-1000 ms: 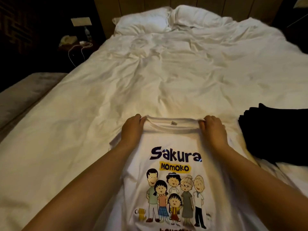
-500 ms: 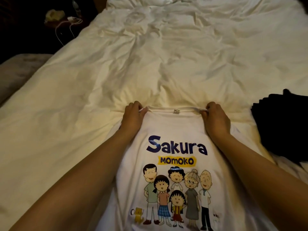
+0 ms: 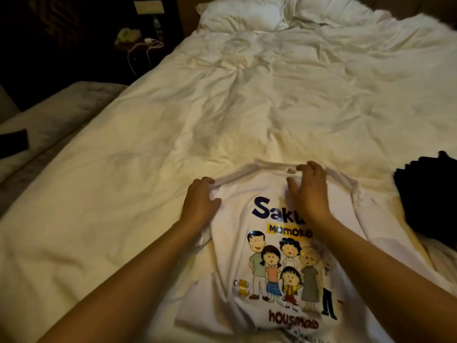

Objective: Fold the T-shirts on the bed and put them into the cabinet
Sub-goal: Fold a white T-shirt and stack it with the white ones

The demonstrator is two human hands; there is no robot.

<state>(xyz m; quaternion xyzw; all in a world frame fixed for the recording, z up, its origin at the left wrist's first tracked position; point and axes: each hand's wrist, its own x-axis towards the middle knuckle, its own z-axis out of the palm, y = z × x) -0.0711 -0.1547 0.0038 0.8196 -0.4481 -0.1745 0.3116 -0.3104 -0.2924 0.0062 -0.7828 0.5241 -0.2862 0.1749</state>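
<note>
A white T-shirt (image 3: pixel 259 280) lies print-up on the bed (image 3: pixel 173 132) near its foot edge, the collar pointing toward the pillows (image 3: pixel 247 13) at the head. The print shows "Sakura", partly covered by a hand, "MOMOKO" on a yellow band, a row of cartoon figures and the word "household" below them. The shirt's left shoulder and sleeve are bunched under the left forearm; the right shoulder spreads out toward a dark folded pile of clothing (image 3: pixel 430 196) that sits at the bed's right edge, just beside the shirt.

No container shows here; the cabinet is out of view.

The left hand (image 3: pixel 200 206) rests on the shirt at the left end of the collar, its fingers (image 3: pixel 202 181) curled over the neckline and pinching the fabric against the thumb. The right hand (image 3: pixel 309 191) lies over the middle of the collar, just below the neck label, fingers (image 3: pixel 306 167) loosely bent and spread, thumb out to the side; it presses on the cloth rather than gripping it, though motion blur makes the fingertips hard to read.

Beyond the bed's left edge stands a grey bench (image 3: pixel 61 112) with a dark flat object (image 3: pixel 13 142) on it. Farther back, a dim nightstand (image 3: pixel 138 43) carries a white cable and some small items too dark to identify.
</note>
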